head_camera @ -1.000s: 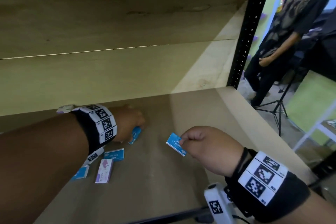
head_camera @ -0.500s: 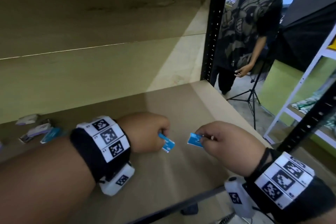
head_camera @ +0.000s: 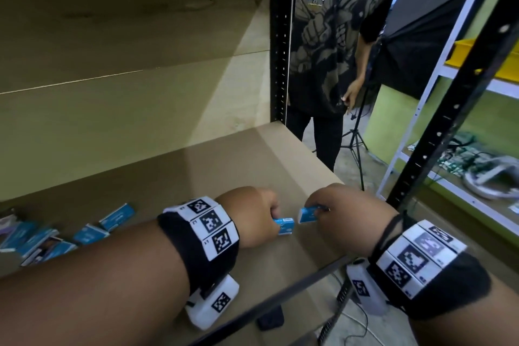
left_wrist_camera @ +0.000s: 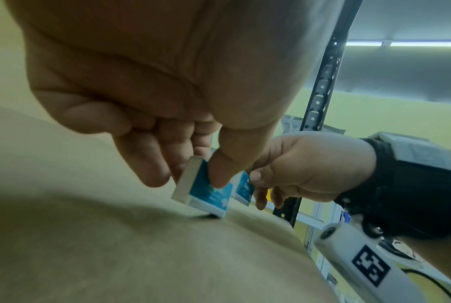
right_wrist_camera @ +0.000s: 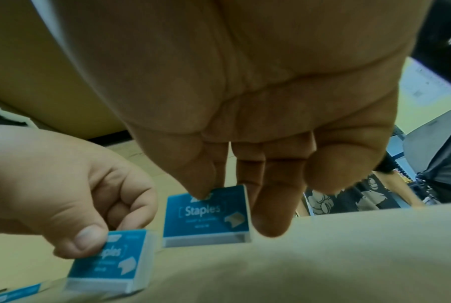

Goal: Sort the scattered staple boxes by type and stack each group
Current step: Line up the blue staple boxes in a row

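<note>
Two blue boxes are in play, the left hand [head_camera: 254, 215] pinching the left box [head_camera: 284, 225] with its edge down on the shelf [head_camera: 224, 166], and the right hand [head_camera: 346, 212] pinching the right box [head_camera: 307, 213] just beside it, looks like same-type boxes being brought together to start a stack. Loose boxes [head_camera: 90, 233] lie well off left on the brown board, black upright [head_camera: 279, 45] at the back corner, a bystander [head_camera: 337, 36] and a tripod [head_camera: 355, 143] beyond

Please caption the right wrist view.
Each hand, right hand and left hand, pinches a blue-and-white cardboard staple box.
</note>
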